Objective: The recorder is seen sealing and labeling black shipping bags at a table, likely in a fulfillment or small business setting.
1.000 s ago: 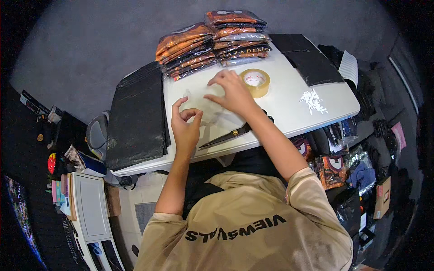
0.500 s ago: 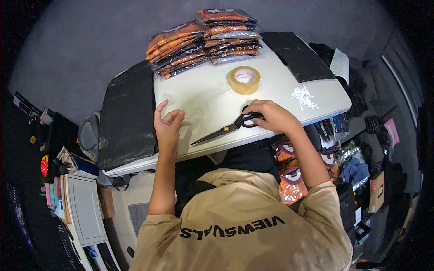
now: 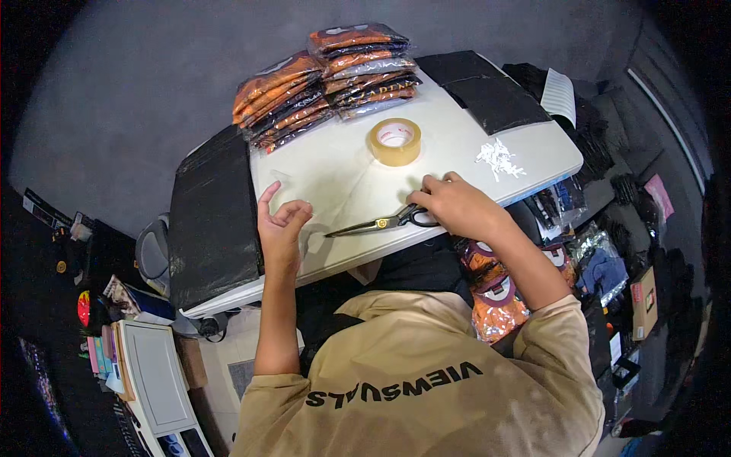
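A pair of black scissors (image 3: 383,223) lies low over the white table near its front edge, blades closed and pointing left. At their handle is my right hand (image 3: 464,206), its fingers gripping the upper loop, partly hiding it. My left hand (image 3: 282,228) is raised at the table's front left, index finger stretched up and the others loosely bent. By its index fingertip shows a small clear strip (image 3: 283,177), like a bit of tape; whether it sticks to the finger I cannot tell. A roll of clear tan packing tape (image 3: 396,142) lies on its flat side beyond the scissors.
Two piles of bagged orange and black garments (image 3: 369,68) stand at the table's (image 3: 449,129) far side. Black plastic sheets (image 3: 213,213) cover the left end and far right corner. White paper slips (image 3: 499,158) lie scattered at right. More bagged garments (image 3: 499,305) are below the edge.
The scissors and my right hand have shifted slightly right over the table. My left hand stays nearly in place. The whole view has turned a little.
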`<state>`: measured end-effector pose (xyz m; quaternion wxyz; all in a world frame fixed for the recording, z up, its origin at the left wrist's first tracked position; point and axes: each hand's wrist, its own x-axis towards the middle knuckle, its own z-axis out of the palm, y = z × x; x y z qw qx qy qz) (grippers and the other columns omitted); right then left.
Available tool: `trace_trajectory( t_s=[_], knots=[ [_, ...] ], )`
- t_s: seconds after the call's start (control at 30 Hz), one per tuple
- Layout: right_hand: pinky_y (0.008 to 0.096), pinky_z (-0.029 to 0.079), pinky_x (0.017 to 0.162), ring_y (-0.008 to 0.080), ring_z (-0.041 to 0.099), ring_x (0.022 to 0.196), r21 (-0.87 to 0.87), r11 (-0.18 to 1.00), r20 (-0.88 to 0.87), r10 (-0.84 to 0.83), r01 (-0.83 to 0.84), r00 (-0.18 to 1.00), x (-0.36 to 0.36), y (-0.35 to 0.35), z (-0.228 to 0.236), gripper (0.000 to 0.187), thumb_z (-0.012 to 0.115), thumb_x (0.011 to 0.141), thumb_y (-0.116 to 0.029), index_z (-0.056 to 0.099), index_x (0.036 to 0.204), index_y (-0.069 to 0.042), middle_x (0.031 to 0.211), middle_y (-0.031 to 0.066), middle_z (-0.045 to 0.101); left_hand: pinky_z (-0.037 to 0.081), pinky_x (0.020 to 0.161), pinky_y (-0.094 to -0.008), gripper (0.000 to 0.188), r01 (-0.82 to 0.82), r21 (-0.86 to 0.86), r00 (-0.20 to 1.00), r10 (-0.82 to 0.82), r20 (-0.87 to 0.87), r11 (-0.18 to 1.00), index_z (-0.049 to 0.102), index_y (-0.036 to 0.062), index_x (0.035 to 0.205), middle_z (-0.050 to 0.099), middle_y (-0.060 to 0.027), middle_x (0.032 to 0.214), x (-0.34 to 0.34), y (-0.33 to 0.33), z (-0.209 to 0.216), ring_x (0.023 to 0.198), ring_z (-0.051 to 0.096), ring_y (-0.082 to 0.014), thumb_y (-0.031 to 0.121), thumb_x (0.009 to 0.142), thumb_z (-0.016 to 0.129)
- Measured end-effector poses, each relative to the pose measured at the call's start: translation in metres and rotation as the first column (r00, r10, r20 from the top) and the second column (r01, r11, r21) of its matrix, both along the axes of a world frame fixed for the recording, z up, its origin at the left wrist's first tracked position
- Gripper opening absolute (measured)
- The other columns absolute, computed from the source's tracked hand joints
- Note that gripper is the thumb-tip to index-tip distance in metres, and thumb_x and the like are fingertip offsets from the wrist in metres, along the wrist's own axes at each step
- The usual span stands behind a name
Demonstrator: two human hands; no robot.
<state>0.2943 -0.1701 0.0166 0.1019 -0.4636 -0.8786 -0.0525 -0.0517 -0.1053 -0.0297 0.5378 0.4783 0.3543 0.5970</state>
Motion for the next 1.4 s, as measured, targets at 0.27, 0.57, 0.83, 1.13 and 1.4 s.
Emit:
trace_trajectory(
  t_s=[0.27,0.57,0.83,1.13,1.4],
  knots=[
    [0.0418,0.056,0.074,0.0357,0.073,0.081,-0.331,0.941,-0.252,-0.159,0.07,0.955,0.032,-0.042,0.0,0.033,0.083,0.088,-0.02,0.073,0.115,-0.005,0.082,0.015,0.072,0.059,0.094,-0.0355,0.08,0.003,-0.051,0.999,-0.004,-0.037,0.999,0.035,0.0009,0.156,0.075,-0.014,0.101,0.003,0.0,0.019,0.095,0.072,-0.0183,-0.009,0.089,0.078],
    [0.0278,0.051,0.07,0.0104,0.06,0.078,-0.671,0.426,-0.74,-0.432,-0.607,0.515,0.012,-0.052,-0.083,0.025,0.06,0.112,-0.027,0.061,0.123,-0.004,0.085,0.0012,0.062,0.062,0.092,-0.0396,0.072,0.05,-0.067,0.999,-0.049,0.022,0.996,0.036,0.0049,0.157,0.074,-0.0137,0.104,-0.004,0.004,0.018,0.096,0.073,-0.0217,-0.007,0.097,0.073],
    [0.0297,0.051,0.074,0.0142,0.063,0.081,-0.595,0.381,-0.803,-0.324,-0.708,0.501,-0.049,-0.045,-0.114,0.051,0.048,0.113,-0.056,0.055,0.123,-0.006,0.088,0.0038,0.059,0.062,0.094,-0.0395,0.071,0.058,-0.079,0.998,-0.057,0.01,0.995,0.034,0.005,0.158,0.074,-0.0168,0.112,-0.005,-0.002,0.031,0.101,0.075,-0.0235,-0.005,0.098,0.072],
    [0.0301,0.052,0.074,0.0133,0.062,0.08,-0.46,0.39,-0.882,-0.308,-0.798,0.358,-0.102,-0.034,-0.115,0.051,0.041,0.115,-0.057,0.054,0.125,-0.008,0.087,0.0022,0.059,0.062,0.094,-0.0395,0.075,0.066,-0.097,0.996,-0.061,0.06,0.993,0.034,0.0051,0.159,0.074,-0.0191,0.113,-0.017,-0.036,0.043,0.103,0.076,-0.0259,-0.004,0.096,0.073],
    [0.0285,0.052,0.073,0.0119,0.061,0.078,-0.447,0.372,-0.866,-0.406,-0.814,0.29,-0.122,-0.03,-0.121,0.055,0.041,0.113,-0.06,0.055,0.125,-0.008,0.086,0.002,0.059,0.062,0.094,-0.0389,0.076,0.042,-0.112,0.998,-0.037,0.049,0.993,0.035,0.0061,0.159,0.074,-0.0198,0.113,-0.026,-0.039,0.038,0.103,0.076,-0.0261,-0.004,0.095,0.074]
  ],
)
